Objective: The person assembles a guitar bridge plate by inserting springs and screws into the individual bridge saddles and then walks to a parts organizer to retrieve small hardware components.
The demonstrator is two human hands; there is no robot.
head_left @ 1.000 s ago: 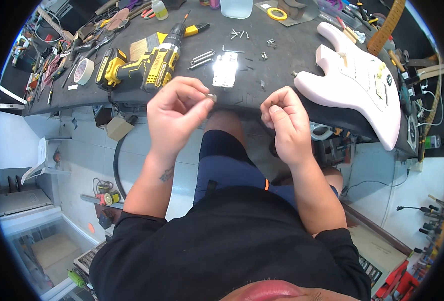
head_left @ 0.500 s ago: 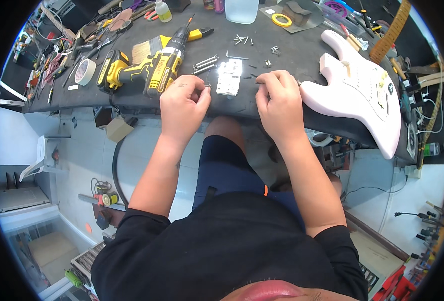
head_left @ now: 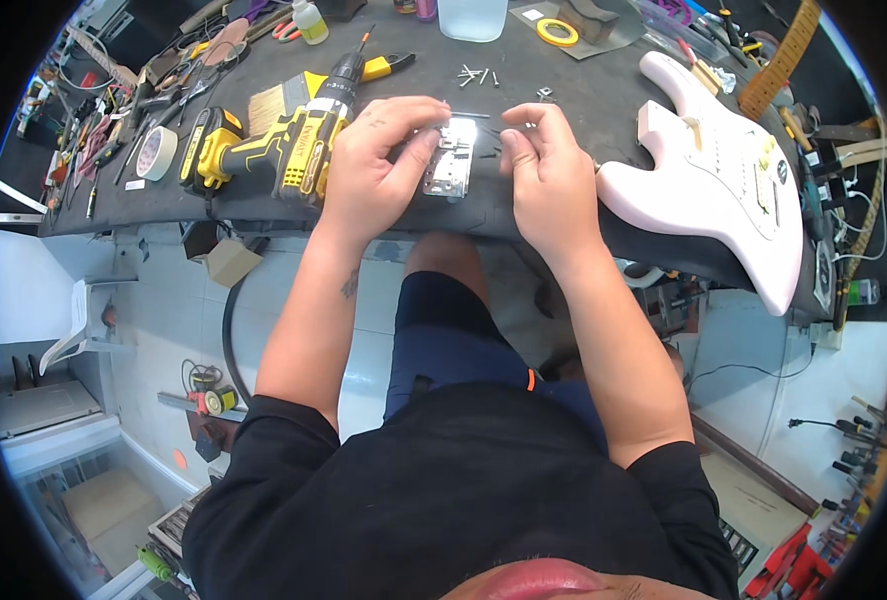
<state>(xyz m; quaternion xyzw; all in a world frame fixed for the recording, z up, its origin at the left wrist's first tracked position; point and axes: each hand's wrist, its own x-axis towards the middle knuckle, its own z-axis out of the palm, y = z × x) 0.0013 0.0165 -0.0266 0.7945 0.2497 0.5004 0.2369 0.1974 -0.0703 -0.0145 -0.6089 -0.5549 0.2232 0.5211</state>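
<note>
A shiny metal guitar bridge plate [head_left: 449, 170] lies near the bench's front edge, between my two hands. My left hand [head_left: 378, 160] reaches over its upper left part, fingers curled and thumb tip close to the metal; whatever they pinch is too small to make out. On the other side, my right hand [head_left: 551, 175] is closed in a pinch, a little apart from the plate. Small dark slivers show by its fingertips, and I cannot tell whether it holds one. Beyond the plate lies a thin hex key [head_left: 470, 116], partly hidden by my left fingers.
A yellow and black cordless drill [head_left: 308, 140] and a wide brush [head_left: 268, 108] lie left of my left hand. A pale pink guitar body [head_left: 703, 185] rests at the right. Several screws [head_left: 477, 76], a small metal piece [head_left: 545, 93] and a translucent container [head_left: 472, 20] are farther back.
My left hand has moved forward and right, from beside the bridge plate to its upper left part. My right hand has shifted slightly forward and left. The whole view has tilted a little.
</note>
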